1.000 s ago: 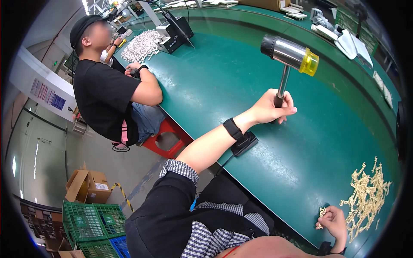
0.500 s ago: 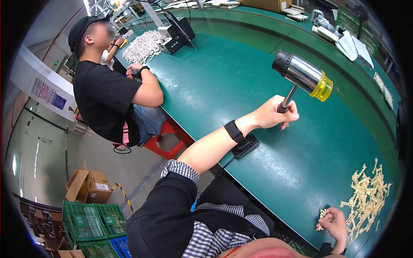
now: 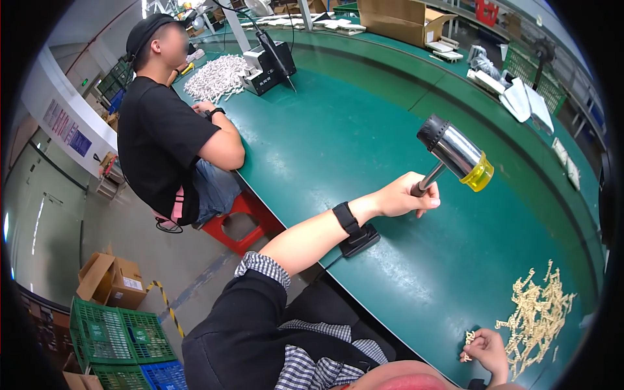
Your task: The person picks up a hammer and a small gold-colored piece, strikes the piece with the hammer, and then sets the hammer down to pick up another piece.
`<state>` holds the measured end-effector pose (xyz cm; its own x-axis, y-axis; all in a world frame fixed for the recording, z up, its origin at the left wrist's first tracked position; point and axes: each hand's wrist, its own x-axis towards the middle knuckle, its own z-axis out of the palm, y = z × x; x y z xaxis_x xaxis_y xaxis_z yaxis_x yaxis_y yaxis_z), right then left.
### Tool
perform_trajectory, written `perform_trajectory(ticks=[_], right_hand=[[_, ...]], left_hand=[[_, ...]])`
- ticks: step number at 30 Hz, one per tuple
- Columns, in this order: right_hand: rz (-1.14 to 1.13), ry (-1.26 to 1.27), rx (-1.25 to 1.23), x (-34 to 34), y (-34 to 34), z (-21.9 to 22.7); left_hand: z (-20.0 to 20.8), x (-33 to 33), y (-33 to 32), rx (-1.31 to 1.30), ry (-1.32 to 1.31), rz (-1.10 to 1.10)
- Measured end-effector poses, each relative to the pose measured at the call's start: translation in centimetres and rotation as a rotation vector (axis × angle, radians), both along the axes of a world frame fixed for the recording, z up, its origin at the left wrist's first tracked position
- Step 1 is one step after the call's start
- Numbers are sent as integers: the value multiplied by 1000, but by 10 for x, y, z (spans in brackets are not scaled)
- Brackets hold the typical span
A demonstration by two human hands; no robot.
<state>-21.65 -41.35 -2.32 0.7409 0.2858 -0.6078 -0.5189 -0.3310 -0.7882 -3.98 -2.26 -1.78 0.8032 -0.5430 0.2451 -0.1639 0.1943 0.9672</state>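
My left hand (image 3: 404, 196) grips the handle of a mallet (image 3: 455, 153), fingers wrapped round it. The mallet has a chrome head with one black face and one yellow see-through face, and it is raised above the green workbench (image 3: 325, 149). A black band circles that wrist. At the lower right, my right hand (image 3: 489, 350) pinches a small cream-coloured, notched piece (image 3: 468, 344) near the bench's near edge. Beside it spreads a loose pile of similar cream pieces (image 3: 538, 318).
A black device (image 3: 359, 240) with a cable lies under my left wrist. On the left, a co-worker (image 3: 169, 123) sits on a red stool (image 3: 244, 224). Farther off are a pile of white parts (image 3: 216, 77) and a black machine (image 3: 270, 68). Green crates (image 3: 107, 331) stand on the floor.
The view has shifted, so most of the scene sits lower in the picture. My left hand and the mallet have come down somewhat more. My right hand still pinches the cream piece.
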Motion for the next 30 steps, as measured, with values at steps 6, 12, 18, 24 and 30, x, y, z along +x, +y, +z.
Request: perform_trajectory(ticks=[6,12,18,24,30], right_hand=[[55,20,6,1,-3,-4],[7,-35,-29,1,-1,-3],[35,51,-11,-2,10,18],[70,40,-8,0,10,20],[15,-1,-3,2,-10,-12]], left_hand=[[-7,6,3,-24,22,22],[-15,19,11,44,-12,56],[-17,17,6,79,111,75],[-17,16,4,170,102,145],[-21,21,4,169,209,196]])
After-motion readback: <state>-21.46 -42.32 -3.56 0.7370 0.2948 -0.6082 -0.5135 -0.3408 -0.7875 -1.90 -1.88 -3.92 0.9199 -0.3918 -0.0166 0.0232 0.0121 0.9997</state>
